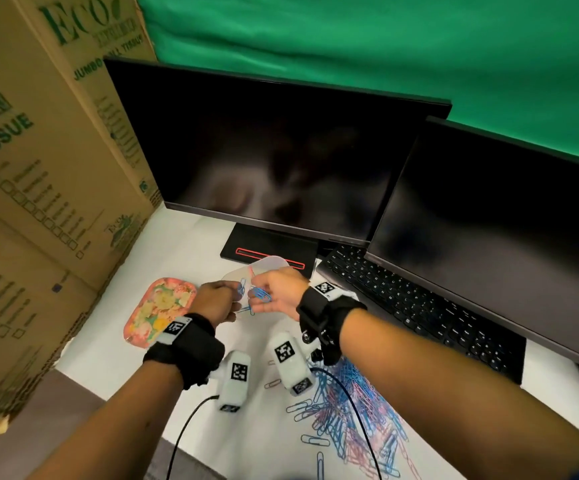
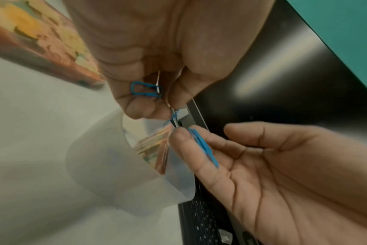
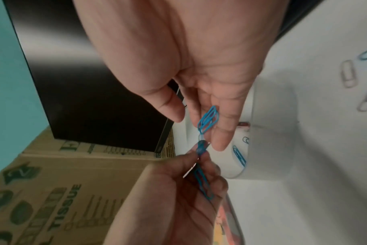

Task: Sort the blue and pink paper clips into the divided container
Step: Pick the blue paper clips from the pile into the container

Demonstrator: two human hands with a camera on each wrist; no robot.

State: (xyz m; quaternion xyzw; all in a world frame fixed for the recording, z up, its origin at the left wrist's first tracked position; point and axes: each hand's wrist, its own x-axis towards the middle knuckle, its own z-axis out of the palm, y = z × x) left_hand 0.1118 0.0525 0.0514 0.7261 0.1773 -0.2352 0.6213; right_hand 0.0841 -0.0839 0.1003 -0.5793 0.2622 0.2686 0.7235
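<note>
Above the translucent white container (image 1: 274,263) my two hands meet over a linked bunch of blue paper clips (image 1: 260,294). My left hand (image 1: 224,301) pinches blue clips (image 2: 146,90) between thumb and curled fingers. My right hand (image 1: 276,291) is palm up with fairly straight fingers. Blue clips (image 3: 208,119) lie on them, and the thumb stands apart. The two clusters join between the hands. In the right wrist view the container (image 3: 268,149) shows a few blue clips (image 3: 239,154) inside. A mixed pile of blue and pink clips (image 1: 354,414) lies on the table under my right forearm.
A floral lid (image 1: 160,310) lies left of the container. Two dark monitors (image 1: 274,150) and a black keyboard (image 1: 419,306) stand behind and to the right. Cardboard boxes (image 1: 38,168) wall off the left. Camera cables (image 1: 191,420) trail off the front edge. Loose clips (image 1: 312,439) are scattered near the pile.
</note>
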